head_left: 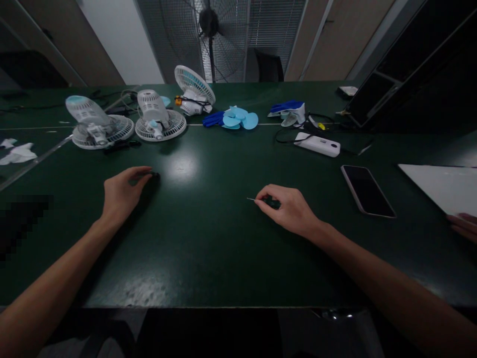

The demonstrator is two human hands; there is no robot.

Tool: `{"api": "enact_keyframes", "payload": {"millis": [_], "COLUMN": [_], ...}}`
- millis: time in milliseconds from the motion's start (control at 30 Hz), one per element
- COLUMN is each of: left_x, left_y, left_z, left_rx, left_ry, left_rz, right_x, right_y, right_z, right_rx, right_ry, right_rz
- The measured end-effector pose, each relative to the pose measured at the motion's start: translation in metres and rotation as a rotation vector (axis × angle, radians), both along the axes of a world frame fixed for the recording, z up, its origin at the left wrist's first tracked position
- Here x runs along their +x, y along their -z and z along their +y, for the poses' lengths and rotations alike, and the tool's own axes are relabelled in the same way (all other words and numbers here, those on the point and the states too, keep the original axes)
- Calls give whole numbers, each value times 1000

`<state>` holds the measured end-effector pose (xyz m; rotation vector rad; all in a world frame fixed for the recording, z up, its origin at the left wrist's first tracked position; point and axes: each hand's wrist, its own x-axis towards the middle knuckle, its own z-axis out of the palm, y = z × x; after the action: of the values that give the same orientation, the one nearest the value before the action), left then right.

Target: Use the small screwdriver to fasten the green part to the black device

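My left hand [122, 191] is closed in a pinch over the left part of the green table [208, 258]. Between its thumb and fingertips is a small black piece [156, 175], too small and dark to name. Right of the middle, my right hand [288, 206] is wrapped round a small screwdriver [275, 204]. The screwdriver's thin metal tip points left, past the fingertips; its dark handle is partly hidden in the palm. The two hands are well apart.
Two small white fans [100, 134] lie face down at the back left, with another fan [194, 89] nearby. Behind the hands are blue fan blades [240, 118], gloves [290, 113] and a white power bank [317, 144]. A phone [368, 191] lies right; another person's hand [464, 226] touches a white sheet [447, 186].
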<state>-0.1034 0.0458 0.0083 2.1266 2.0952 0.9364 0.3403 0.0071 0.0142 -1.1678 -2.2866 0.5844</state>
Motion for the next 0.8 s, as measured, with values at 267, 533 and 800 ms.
{"api": "enact_keyframes", "payload": {"millis": [267,533,800], "left_x": [-5,-13,-12], "left_y": [-1,5,5], "left_z": [3,6,8], "left_rx": [-79,-116,-137], "left_ry": [-18,4,3], "left_rz": [-150,-208,-210], "right_x": [0,1,0], "right_y": [2,2,3], "right_z": [0,0,1], "right_rx": [9,-3,12], "right_ry": [-3,-3,-1], "right_rz": [-3,0,-2]}}
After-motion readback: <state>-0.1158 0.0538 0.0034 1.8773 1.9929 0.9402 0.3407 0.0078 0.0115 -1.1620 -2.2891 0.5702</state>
